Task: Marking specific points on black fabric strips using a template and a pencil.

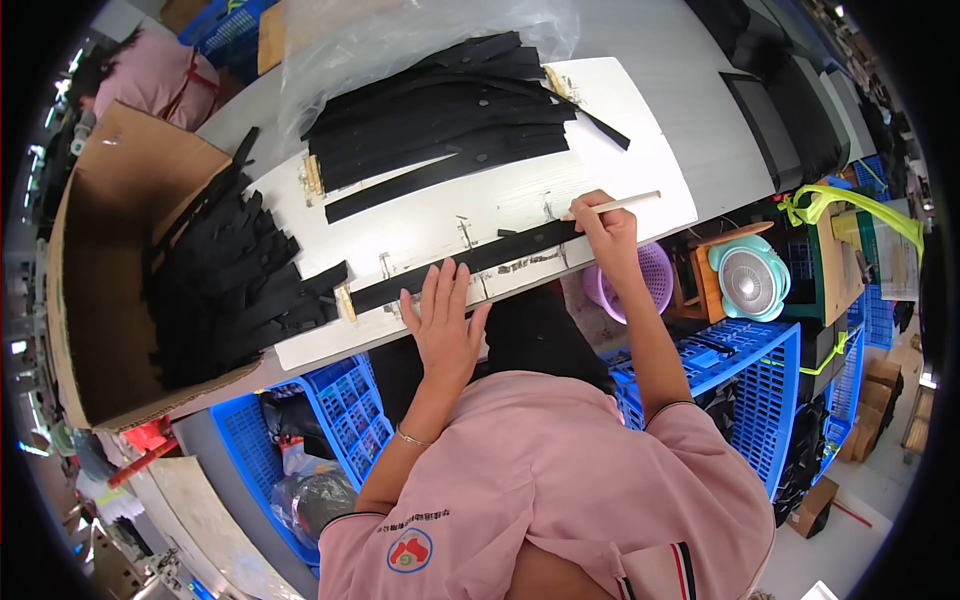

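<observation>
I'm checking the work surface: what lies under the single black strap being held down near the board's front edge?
The single black strap lies on a white board; pale smears show beside it. The left hand presses it flat, while the right hand holds a thin stick. Anything beneath the strap is covered.

You have two hands at work: your left hand (445,325) lies flat with its fingers spread, and your right hand (607,232) grips one pale wooden stick (622,205). One black strap (470,264) lies stretched along the front of one white board (640,165) on your bench (700,90). Behind it sits one stack of black straps (440,110), too overlapped to count singly, with one lone strap (425,182) lying just in front of that stack. One cardboard box (100,200) holds a second heap of straps (225,290), likewise uncountable. One clear plastic bag (350,40) lies behind the stack. Below your bench you can count one pink basket (650,275), one teal fan (750,280) and at least two blue crates (760,390).
</observation>
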Tool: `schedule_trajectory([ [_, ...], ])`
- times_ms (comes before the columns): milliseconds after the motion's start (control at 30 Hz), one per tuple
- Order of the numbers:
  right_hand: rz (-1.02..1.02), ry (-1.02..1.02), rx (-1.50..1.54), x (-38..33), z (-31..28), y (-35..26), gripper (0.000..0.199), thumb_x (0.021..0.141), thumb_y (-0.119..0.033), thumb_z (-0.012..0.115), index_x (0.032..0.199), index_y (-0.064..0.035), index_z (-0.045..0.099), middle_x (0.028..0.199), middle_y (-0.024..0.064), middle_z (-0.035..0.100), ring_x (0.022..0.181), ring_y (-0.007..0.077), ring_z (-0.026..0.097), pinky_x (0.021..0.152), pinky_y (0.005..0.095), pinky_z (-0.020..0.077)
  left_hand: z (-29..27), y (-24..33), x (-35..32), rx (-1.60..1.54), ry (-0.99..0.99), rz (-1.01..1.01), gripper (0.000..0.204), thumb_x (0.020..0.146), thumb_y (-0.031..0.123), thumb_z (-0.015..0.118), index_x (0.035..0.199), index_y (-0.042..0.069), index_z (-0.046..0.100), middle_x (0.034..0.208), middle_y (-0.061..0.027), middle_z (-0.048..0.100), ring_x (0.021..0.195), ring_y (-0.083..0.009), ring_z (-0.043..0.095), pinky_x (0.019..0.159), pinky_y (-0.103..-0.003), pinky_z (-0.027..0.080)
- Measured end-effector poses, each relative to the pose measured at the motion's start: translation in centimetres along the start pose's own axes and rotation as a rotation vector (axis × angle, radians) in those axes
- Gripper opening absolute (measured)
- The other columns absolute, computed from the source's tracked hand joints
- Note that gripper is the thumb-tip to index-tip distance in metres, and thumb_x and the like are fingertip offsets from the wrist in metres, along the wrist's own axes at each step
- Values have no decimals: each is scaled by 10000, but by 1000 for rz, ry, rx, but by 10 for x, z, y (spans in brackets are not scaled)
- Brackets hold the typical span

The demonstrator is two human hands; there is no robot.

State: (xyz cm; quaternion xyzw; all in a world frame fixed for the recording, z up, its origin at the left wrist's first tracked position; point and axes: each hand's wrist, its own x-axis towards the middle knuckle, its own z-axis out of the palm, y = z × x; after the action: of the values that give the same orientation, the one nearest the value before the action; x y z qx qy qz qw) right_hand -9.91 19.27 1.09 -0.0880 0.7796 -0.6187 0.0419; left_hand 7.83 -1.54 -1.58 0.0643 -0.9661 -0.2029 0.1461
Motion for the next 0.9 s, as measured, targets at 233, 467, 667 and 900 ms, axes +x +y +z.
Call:
schedule_trajectory([
  [233, -101, -30, 48, 0, -5, 26, 127, 966, -87, 661, 922, 23, 705, 790, 45, 689, 746, 95, 607, 700, 262, 483, -2, 15, 13, -106, 82, -24, 534, 938, 276, 733, 1409, 67, 597, 1514, -107, 535, 1429, -295, 442, 1227, -555, 144],
  [467, -87, -23, 76, -3, -1, 22, 134, 980, -76, 643, 925, 30, 703, 790, 17, 647, 714, 72, 568, 660, 233, 456, 29, 58, 75, -284, 148, 191, 231, 880, 130, 769, 1107, 94, 748, 1266, -65, 687, 1232, -300, 581, 1124, -480, 359],
  [667, -147, 3, -16, -2, 1, 28, 154, 955, -149, 719, 934, 1, 747, 780, 72, 743, 676, 102, 664, 621, 277, 509, 45, 65, 89, -320, 168, 161, 159, 863, 93, 763, 1020, 75, 747, 1150, -48, 694, 1087, -279, 598, 983, -419, 413],
  [900, -119, -56, -113, -3, 1, 25, 127, 984, -81, 682, 968, 39, 720, 816, 38, 689, 743, 74, 582, 666, 244, 475, 45, 68, 89, -292, 161, 137, 157, 860, 82, 755, 1016, 73, 745, 1155, -52, 692, 1099, -286, 597, 996, -413, 413],
])
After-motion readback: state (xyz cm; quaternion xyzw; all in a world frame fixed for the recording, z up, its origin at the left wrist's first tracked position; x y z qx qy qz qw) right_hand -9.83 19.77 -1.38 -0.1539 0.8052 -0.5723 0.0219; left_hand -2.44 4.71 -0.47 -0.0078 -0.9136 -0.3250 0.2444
